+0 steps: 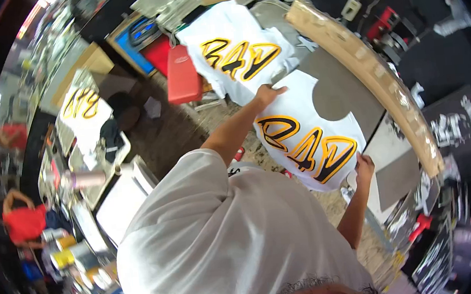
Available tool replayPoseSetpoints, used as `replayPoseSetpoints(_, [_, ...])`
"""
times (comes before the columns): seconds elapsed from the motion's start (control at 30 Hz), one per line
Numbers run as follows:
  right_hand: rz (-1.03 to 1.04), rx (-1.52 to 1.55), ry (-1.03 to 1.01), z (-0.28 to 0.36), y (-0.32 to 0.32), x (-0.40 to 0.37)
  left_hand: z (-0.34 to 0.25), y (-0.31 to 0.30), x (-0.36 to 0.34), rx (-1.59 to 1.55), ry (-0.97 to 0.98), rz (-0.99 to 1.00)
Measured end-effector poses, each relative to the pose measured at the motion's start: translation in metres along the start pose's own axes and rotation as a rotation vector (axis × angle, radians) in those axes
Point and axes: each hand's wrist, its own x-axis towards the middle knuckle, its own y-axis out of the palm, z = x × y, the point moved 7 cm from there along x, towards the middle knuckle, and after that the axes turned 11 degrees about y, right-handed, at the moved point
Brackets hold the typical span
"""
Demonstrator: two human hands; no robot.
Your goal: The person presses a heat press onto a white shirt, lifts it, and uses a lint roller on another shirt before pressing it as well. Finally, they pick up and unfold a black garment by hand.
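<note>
A white fabric piece printed "BAD" in black and orange (pixel 309 145) hangs between my hands, its upper part over a grey board (pixel 353 79). My left hand (pixel 269 95) pinches its left edge. At its right edge my right hand (pixel 364 166) has its fingers closed on the fabric. Just beyond my left hand, a second white piece with the same print (pixel 237 50) lies on the work surface.
A long tape-wrapped cardboard roll (pixel 363 61) curves along the board's far side. A red padded object (pixel 183 75) stands left of the second piece. Another printed white piece (pixel 85 107) lies at the left. A person in red (pixel 24 221) is at the far left.
</note>
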Motion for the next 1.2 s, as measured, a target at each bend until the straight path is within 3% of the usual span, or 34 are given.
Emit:
replayPoseSetpoints(0.07, [0.151, -0.019, 0.05, 0.003, 0.001, 0.005, -0.008, -0.011, -0.006, 0.103, 0.113, -0.182])
replayPoseSetpoints(0.17, [0.239, -0.095, 0.043, 0.016, 0.006, 0.006, -0.009, -0.018, -0.026, 0.032, 0.151, -0.173])
replayPoseSetpoints(0.2, [0.269, -0.124, 0.047, 0.03, 0.008, -0.006, -0.017, -0.025, -0.045, 0.061, 0.177, -0.278])
replayPoseSetpoints(0.23, [0.307, -0.149, 0.048, 0.043, 0.001, -0.008, -0.021, -0.029, -0.067, 0.062, 0.158, -0.318])
replayPoseSetpoints(0.3, [0.662, -0.413, -0.137, 0.062, 0.012, -0.028, -0.028, -0.034, -0.126, -0.027, 0.074, -0.251])
replayPoseSetpoints(0.33, [0.713, -0.429, -0.132, 0.068, 0.015, -0.039, -0.039, -0.041, -0.166, 0.078, -0.043, -0.233])
replayPoseSetpoints(0.4, [0.88, -0.307, 0.017, 0.075, 0.032, -0.064, 0.011, -0.045, -0.225, 0.008, -0.247, -0.244])
replayPoseSetpoints(0.43, [0.917, -0.315, -0.001, 0.075, 0.04, -0.071, 0.018, -0.042, -0.256, -0.083, -0.264, -0.206])
replayPoseSetpoints(0.47, [1.035, -0.247, 0.032, 0.075, 0.051, -0.081, -0.024, -0.039, -0.3, -0.09, -0.251, -0.181])
replayPoseSetpoints(0.5, [1.153, -0.181, 0.065, 0.076, 0.06, -0.088, 0.052, -0.034, -0.305, -0.099, -0.348, -0.113])
replayPoseSetpoints(0.53, [1.199, -0.24, 0.133, 0.059, 0.063, -0.077, 0.043, -0.028, -0.329, -0.249, -0.31, -0.139])
replayPoseSetpoints(0.57, [1.248, -0.303, 0.23, 0.05, 0.065, -0.079, 0.115, -0.025, -0.329, -0.413, -0.336, -0.187])
replayPoseSetpoints(0.63, [1.19, -0.273, 0.267, 0.047, 0.074, -0.118, 0.073, -0.019, -0.367, -0.778, -0.234, -0.278])
replayPoseSetpoints(0.7, [1.25, -0.277, 0.268, 0.047, 0.073, -0.173, 0.033, -0.018, -0.396, -0.915, -0.173, -0.381])
replayPoseSetpoints(0.77, [1.284, -0.279, 0.283, 0.03, 0.066, -0.196, 0.034, -0.016, -0.408, -1.097, 0.033, -0.413])
replayPoseSetpoints(0.83, [1.402, -0.501, 0.065, 0.017, 0.045, -0.202, 0.04, -0.011, -0.42, -1.073, 0.096, -0.389])
replayPoseSetpoints(0.87, [1.378, -0.56, 0.111, 0.013, 0.031, -0.212, 0.042, -0.007, -0.425, -1.046, 0.155, -0.358])
replayPoseSetpoints(0.9, [1.364, -0.567, 0.12, 0.007, 0.018, -0.216, 0.05, -0.005, -0.431, -1.06, 0.145, -0.351])
replayPoseSetpoints(0.97, [1.354, -0.561, -0.091, 0.004, -0.012, -0.225, 0.078, 0.011, -0.441, -1.012, 0.065, -0.256])
replayPoseSetpoints(1.1, [1.165, -0.412, -0.121, 0.0, -0.076, -0.232, 0.087, 0.038, -0.475, -1.003, 0.043, -0.32])
replayPoseSetpoints(1.2, [1.14, -0.771, -0.243, -0.004, -0.12, -0.225, 0.098, 0.07, -0.486, -0.958, -0.012, -0.299])
